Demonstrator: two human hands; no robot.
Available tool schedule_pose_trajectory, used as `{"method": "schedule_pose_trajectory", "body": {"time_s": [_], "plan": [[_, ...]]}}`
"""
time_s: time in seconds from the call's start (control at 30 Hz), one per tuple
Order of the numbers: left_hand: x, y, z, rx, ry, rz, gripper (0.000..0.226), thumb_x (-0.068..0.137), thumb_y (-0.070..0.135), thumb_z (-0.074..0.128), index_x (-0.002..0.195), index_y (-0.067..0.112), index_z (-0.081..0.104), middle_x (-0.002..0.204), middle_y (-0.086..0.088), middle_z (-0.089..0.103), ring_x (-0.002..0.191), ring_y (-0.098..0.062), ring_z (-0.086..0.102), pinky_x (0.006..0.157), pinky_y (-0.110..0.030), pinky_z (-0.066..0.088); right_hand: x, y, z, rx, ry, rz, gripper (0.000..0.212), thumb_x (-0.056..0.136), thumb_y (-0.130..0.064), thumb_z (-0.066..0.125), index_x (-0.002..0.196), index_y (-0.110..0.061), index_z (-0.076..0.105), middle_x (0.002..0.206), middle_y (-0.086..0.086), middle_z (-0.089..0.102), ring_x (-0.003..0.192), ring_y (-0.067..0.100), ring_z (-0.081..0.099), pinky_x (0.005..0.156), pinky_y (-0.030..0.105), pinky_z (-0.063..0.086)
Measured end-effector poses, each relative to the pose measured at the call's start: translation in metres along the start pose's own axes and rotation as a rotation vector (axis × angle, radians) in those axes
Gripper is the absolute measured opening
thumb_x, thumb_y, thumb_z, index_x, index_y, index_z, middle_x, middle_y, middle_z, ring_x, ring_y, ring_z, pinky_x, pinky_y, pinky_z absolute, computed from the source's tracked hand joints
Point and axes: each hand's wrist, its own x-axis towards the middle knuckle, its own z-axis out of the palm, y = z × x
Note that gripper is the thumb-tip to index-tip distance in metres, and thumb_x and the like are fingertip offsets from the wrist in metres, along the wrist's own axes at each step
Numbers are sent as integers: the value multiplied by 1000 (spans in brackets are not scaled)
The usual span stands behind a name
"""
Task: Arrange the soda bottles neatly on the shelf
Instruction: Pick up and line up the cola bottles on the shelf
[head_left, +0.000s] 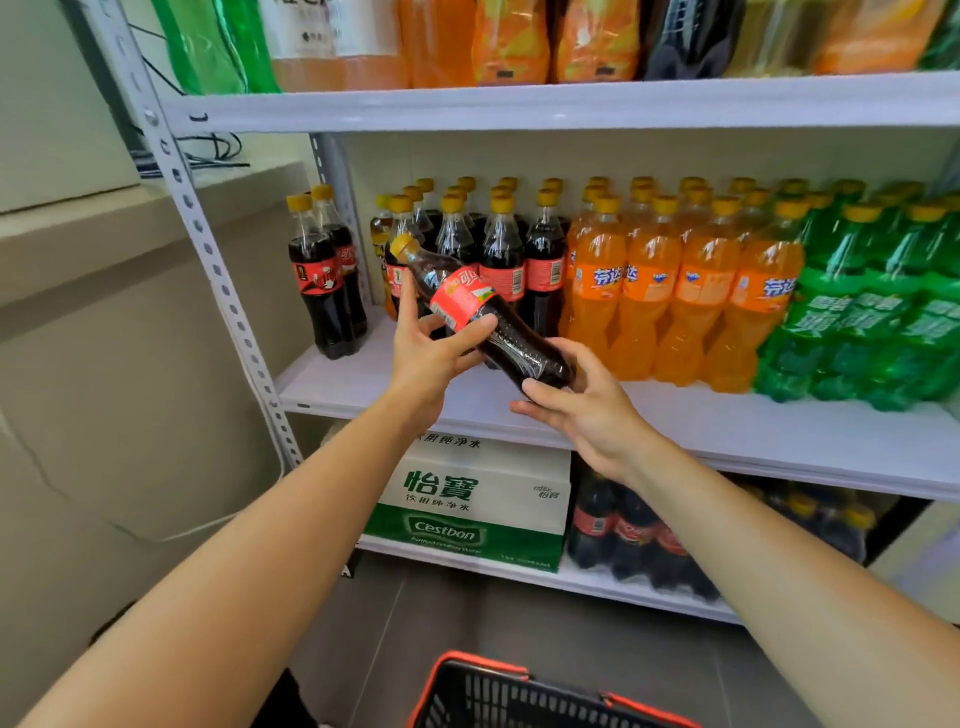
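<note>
A cola bottle (511, 332) with a yellow cap and red label is tilted, cap up-left, in front of the middle shelf (779, 441). My left hand (434, 353) grips it around the label. My right hand (582, 405) cups its base with curled fingers. Behind it stand rows of cola bottles (543, 260), then orange soda bottles (691, 291) and green soda bottles (872, 312) to the right. Two cola bottles (324, 275) stand apart at the shelf's left end.
A perforated metal upright (208, 249) frames the shelf's left side. The lower shelf holds a water carton (472, 499) and large cola bottles (634, 535). A red-rimmed black basket (519, 696) sits on the floor below. Large bottles (519, 41) fill the top shelf.
</note>
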Motion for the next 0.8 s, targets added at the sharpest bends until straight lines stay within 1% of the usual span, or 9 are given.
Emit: {"method": "schedule_pose_trajectory", "body": {"time_s": [0.1,0.2,0.27,0.33,0.4,0.47,0.57,0.7,0.8], "plan": [[0,3,1,54,38,-43,73,88,27,81,150,21,45,122,-12,67,111,-30,70,82,-38,62,-5,-6,3,18,-6,44,51,78,-20,80,125,-11,63,125,17,64,103,29,72,82,39,61],[-5,8,-3,4,-10,-108,47,96,40,70,136,18,60,126,-11,71,110,-26,71,88,-35,59,-17,-5,8,83,-1,138,47,79,-35,73,119,-10,66,108,19,70,90,28,73,72,34,61],[-10,8,-8,-81,-76,-113,51,98,32,69,145,22,52,128,-7,71,114,-29,71,92,-38,59,-25,-2,12,146,15,211,56,82,-46,68,122,-7,62,95,22,73,81,29,71,67,31,60],[-17,7,-12,-119,-168,-111,73,95,19,72,156,33,34,124,-3,74,117,-33,69,91,-41,60,-32,0,16,214,-4,289,64,88,-54,60,129,-5,58,87,21,71,71,26,67,61,28,57],[-25,5,-12,-130,-235,-106,97,91,7,74,160,45,17,131,-11,69,121,-34,67,94,-47,59,-38,0,19,289,-48,346,65,95,-58,53,131,-5,56,83,19,68,65,23,64,57,26,54],[-30,7,-9,-134,-242,-88,107,89,1,74,160,49,9,138,-18,63,125,-33,64,98,-54,56,-39,-2,22,332,-75,382,64,95,-59,52,129,-6,57,82,18,67,64,23,63,55,26,54],[-28,11,-6,-135,-211,-90,102,88,11,78,160,45,15,137,-16,64,124,-31,64,100,-56,54,-36,-2,20,327,-91,388,60,88,-47,64,131,-5,58,95,24,68,73,28,67,62,29,58],[-14,18,-10,-27,-135,-36,44,100,35,63,143,26,54,122,-5,72,109,-25,70,102,-56,53,-30,14,5,126,-133,260,52,78,-8,78,124,-8,54,107,23,70,90,37,71,76,36,61],[-5,22,-12,19,-162,7,34,104,28,59,138,26,58,114,0,73,105,-20,71,84,-39,60,-26,28,-6,-179,-46,127,56,76,8,80,116,-16,49,106,23,71,92,33,72,78,39,61]]}}
